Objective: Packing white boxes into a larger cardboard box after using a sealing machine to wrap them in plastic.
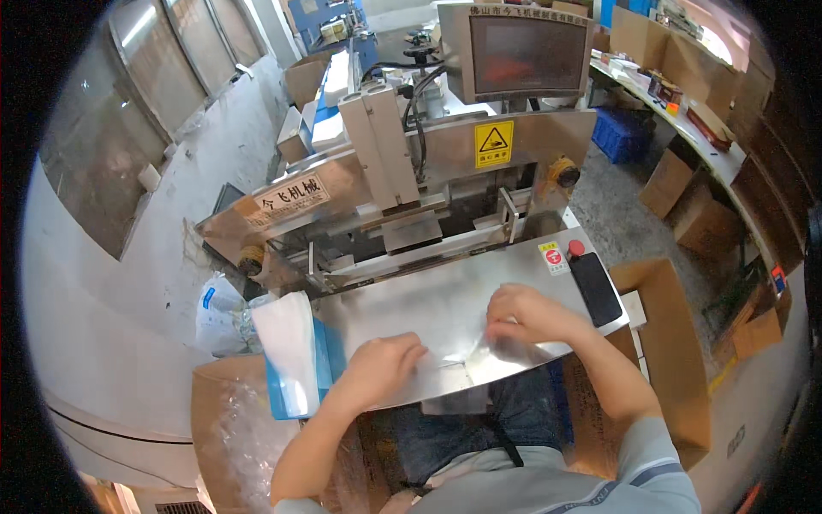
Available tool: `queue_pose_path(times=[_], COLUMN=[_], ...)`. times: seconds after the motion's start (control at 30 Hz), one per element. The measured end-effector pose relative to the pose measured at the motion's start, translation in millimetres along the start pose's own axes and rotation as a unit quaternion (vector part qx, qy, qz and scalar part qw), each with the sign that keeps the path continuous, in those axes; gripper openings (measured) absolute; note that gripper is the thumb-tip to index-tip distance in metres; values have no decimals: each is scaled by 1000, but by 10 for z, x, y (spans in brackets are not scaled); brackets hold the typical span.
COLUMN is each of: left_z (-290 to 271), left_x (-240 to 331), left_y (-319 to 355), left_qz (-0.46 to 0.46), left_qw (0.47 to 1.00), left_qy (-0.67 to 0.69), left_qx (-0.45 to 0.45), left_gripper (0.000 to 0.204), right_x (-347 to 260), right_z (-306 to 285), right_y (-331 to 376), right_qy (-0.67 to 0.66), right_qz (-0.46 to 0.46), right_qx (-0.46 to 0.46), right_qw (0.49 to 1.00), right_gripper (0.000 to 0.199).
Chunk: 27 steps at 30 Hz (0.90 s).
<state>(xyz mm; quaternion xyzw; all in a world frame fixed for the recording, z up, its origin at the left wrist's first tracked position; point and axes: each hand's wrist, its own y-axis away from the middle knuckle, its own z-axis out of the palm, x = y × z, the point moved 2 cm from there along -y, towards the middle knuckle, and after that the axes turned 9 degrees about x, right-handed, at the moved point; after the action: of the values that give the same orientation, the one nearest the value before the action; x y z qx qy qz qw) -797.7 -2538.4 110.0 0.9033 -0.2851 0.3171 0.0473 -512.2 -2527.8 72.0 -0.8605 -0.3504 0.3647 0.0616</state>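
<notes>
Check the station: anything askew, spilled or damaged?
No spill or breakage stands out on the steel worktop around the left hand and right hand. Mildly untidy: clear plastic lies jumbled in the left carton. The white wall also has a discoloured patch, possibly worn paint.

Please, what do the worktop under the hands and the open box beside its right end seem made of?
The worktop looks like smooth metal, perhaps steel: silvery, with soft reflections. The box seems matt cardboard: plain brown, with thin, flat walls.
</notes>
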Motion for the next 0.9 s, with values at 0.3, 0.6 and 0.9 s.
queue_pose_path(times=[0.3, 0.6, 0.9], left_z=[93, 161, 924], left_x=[-1768, -2029, -742], left_y=[-1251, -2098, -925], left_qz=[-154, -110, -5], left_qw=[973, 952, 958], left_qy=[152, 280, -140], left_qx=[-77, 52, 251], left_gripper=[36, 41, 56], right_x=[1145, 1377, 1092], right_z=[417, 232, 761], right_y=[-1074, -1602, -1317], right_qy=[-6, 109, 254], right_qz=[159, 151, 84], right_qx=[-15, 110, 81], right_qw=[987, 976, 960], right_gripper=[28, 19, 61])
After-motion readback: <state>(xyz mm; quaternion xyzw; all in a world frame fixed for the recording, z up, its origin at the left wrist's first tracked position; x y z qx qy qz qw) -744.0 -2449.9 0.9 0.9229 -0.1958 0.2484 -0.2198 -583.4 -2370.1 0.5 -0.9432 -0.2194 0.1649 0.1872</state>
